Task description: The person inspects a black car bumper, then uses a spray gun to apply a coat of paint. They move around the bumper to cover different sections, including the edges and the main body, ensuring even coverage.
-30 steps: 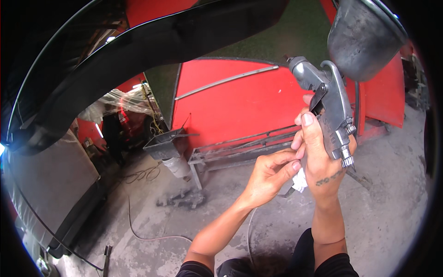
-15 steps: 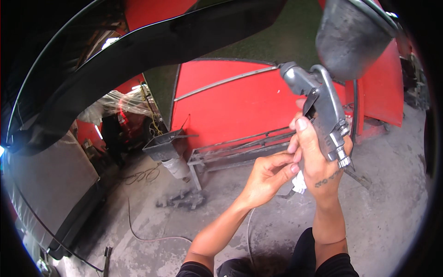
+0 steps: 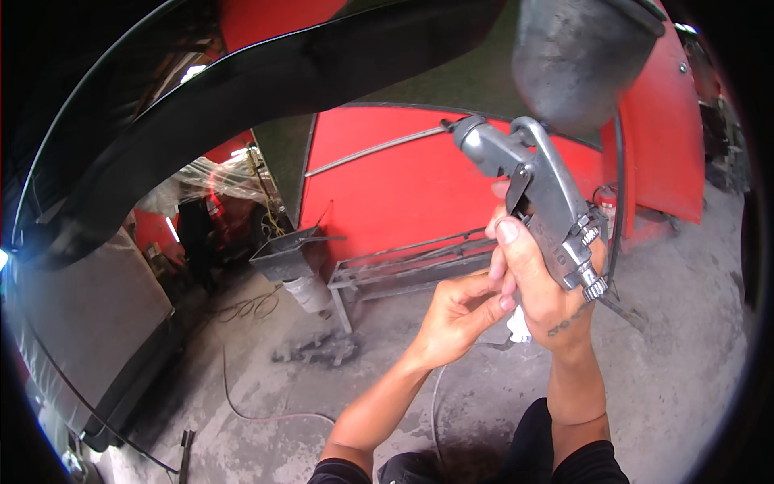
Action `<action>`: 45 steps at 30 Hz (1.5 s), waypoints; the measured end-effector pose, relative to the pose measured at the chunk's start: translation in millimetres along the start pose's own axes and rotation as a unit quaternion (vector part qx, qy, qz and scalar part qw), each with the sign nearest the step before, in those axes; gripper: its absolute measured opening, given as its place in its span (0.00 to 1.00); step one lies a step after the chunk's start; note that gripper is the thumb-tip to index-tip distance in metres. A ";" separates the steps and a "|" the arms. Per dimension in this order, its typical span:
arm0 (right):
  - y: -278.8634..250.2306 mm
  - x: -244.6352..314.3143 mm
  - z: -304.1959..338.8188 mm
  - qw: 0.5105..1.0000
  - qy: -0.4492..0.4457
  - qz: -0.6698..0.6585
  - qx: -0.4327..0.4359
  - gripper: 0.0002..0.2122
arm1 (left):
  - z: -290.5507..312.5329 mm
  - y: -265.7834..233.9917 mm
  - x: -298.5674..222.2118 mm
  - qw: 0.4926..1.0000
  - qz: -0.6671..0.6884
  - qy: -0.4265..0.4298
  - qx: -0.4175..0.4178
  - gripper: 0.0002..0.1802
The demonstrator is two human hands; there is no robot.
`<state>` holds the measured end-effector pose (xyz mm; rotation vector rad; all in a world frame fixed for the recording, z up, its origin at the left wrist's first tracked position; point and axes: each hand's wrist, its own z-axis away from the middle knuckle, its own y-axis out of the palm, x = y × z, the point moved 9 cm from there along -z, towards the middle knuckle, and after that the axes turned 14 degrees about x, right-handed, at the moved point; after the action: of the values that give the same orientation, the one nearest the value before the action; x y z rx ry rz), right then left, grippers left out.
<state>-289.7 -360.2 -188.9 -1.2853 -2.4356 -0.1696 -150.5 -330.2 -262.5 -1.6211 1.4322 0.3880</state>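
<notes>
My right hand [image 3: 534, 282] is wrapped round the handle of a grey metal spray gun [image 3: 556, 194], thumb toward me. The gun's dark, scuffed cup [image 3: 580, 64] rises above it, and the nozzle end points up and to the left. Chrome adjusting knobs [image 3: 592, 278] stick out at its back, near my wrist. Beside the lower part of the grip, my left hand [image 3: 459, 319] is closed in a pinch, its fingertips against my right hand. What it pinches is hidden. A small white thing [image 3: 519, 325], perhaps cloth or paper, shows just below the fingers.
A large red panel [image 3: 387, 185] stands ahead, behind a low metal frame [image 3: 403, 278]. Left of it, a dark hopper [image 3: 286, 252] sits over a whitish bucket [image 3: 306, 294]. A thin hose [image 3: 266, 418] crosses the stained concrete floor. A pale covered panel [image 3: 89, 315] is at far left.
The spray gun and my right hand have shifted left and slightly down, with the gun's back end turning a little. My left hand has moved slightly left, still pinching beside the grip.
</notes>
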 end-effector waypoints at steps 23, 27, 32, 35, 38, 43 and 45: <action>51.3 4.7 -5.9 0.998 -0.005 -0.028 -0.047 0.12 | 44.5 -34.5 -4.2 0.997 0.004 0.001 -0.072 0.18; 55.0 4.2 -12.0 0.997 -0.019 -0.026 -0.067 0.11 | 45.7 -39.3 -4.4 0.995 0.034 0.021 -0.088 0.16; 77.3 15.4 -18.0 0.999 -0.036 -0.017 0.025 0.12 | 64.5 -46.6 -2.5 0.992 0.047 0.067 -0.096 0.15; 80.1 15.7 -13.2 0.997 -0.075 0.005 0.034 0.14 | 68.7 -43.9 -1.4 0.992 0.058 0.081 -0.083 0.15; 75.2 7.7 -4.8 0.998 -0.053 0.004 0.016 0.15 | 67.6 -42.4 2.8 0.996 0.040 0.048 -0.068 0.15; 55.3 -6.9 3.2 0.997 -0.020 -0.005 -0.069 0.12 | 49.4 -37.5 4.3 0.997 0.015 -0.016 -0.068 0.16; 50.7 -10.0 3.7 0.996 -0.015 -0.005 -0.082 0.13 | 42.9 -34.2 0.7 0.997 0.020 -0.003 -0.070 0.16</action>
<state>-244.2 -337.7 -199.7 -1.3538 -2.4971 -0.3626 -105.6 -300.1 -271.8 -1.7029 1.4625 0.5266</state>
